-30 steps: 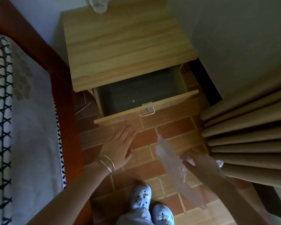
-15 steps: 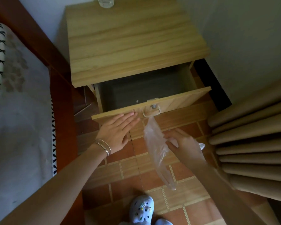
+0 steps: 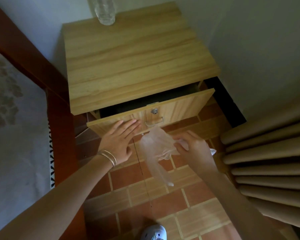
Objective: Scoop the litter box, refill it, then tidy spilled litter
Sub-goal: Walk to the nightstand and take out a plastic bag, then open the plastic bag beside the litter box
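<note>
Head view, looking down. A wooden nightstand (image 3: 137,54) stands against a pale wall (image 3: 249,40), with a clear glass (image 3: 105,10) on the far edge of its top. Its drawer (image 3: 180,104) is partly out, the dark inside showing as a narrow strip behind the drawer front, which carries a small round lock and a metal handle (image 3: 153,121).

The left hand (image 3: 119,137) lies flat against the left part of the drawer front, fingers straight and held together, the thumb apart below; two thin bracelets (image 3: 109,156) circle the wrist. The right hand (image 3: 192,146) is just below and right of the handle, fingers curled and pinching a thin clear plastic bag (image 3: 156,146). The bag bunches at the fingers, its upper edge near the handle, and a narrow tail hangs down over the floor.

The floor (image 3: 163,196) is of reddish-brown tiles with pale joints. A bed frame (image 3: 59,118) of dark red wood and a patterned bedcover (image 3: 16,135) fill the left side; folded tan curtains (image 3: 270,161) fill the right. The toe of a pale shoe (image 3: 153,232) shows at the bottom edge. No litter box or litter is in view.
</note>
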`<state>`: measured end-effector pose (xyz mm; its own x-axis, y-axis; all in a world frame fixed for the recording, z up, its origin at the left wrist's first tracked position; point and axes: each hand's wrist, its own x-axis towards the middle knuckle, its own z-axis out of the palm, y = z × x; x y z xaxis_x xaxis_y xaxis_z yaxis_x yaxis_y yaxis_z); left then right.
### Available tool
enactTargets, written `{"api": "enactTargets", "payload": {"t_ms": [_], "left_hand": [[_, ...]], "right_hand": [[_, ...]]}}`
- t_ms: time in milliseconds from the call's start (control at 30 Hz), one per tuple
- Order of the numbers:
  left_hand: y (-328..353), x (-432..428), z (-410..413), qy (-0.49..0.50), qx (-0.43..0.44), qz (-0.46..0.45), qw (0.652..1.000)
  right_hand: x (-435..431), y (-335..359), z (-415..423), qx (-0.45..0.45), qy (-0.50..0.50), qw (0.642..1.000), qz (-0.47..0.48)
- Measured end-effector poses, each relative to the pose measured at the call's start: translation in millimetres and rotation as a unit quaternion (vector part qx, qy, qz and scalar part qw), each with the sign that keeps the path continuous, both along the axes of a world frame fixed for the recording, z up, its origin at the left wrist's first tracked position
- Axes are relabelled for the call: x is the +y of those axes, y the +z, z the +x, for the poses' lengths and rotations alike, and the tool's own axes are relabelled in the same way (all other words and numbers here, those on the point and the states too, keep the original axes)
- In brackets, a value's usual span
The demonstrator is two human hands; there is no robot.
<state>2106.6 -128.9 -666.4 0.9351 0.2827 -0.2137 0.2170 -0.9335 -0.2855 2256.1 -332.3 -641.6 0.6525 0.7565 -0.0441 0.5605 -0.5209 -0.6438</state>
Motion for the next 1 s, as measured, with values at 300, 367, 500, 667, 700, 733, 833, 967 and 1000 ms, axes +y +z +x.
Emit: {"api": "enactTargets", "payload": {"t_ms": [300, 367, 500, 667, 700, 733, 833, 967, 1000], "left_hand": [[4, 11, 44, 0.08, 0.061, 0.013, 0.995], [22, -2, 53, 0.113, 0.047, -0.053, 0.991], [97, -32, 72, 0.003, 0.004, -0.137, 0.991], [218, -94, 74, -0.146, -0.086, -0.196, 0.966], [244, -107, 74, -0.16, -0.102, -0.216, 0.958], [269, -119, 73, -0.17, -0.106, -0.235, 0.951], [340, -155, 69, -0.198, -0.103, -0.276, 0.935], [417, -199, 62, -0.279, -0.069, -0.304, 0.908], [434, -210, 61, -0.305, -0.064, -0.306, 0.9]], "right_hand": [[-8, 12, 28, 0.021, -0.041, 0.999, 0.0], [-16, 26, 30, 0.026, -0.056, 0.998, 0.003], [-38, 84, 29, 0.069, -0.11, 0.991, 0.013], [-87, 195, 17, 0.163, -0.242, 0.956, 0.023], [-99, 221, 12, 0.172, -0.263, 0.949, 0.029], [-112, 247, 8, 0.175, -0.282, 0.943, 0.035], [-153, 324, -13, 0.17, -0.342, 0.923, 0.054], [-205, 403, -57, 0.151, -0.424, 0.891, 0.067], [-217, 418, -70, 0.138, -0.443, 0.883, 0.07]]}}
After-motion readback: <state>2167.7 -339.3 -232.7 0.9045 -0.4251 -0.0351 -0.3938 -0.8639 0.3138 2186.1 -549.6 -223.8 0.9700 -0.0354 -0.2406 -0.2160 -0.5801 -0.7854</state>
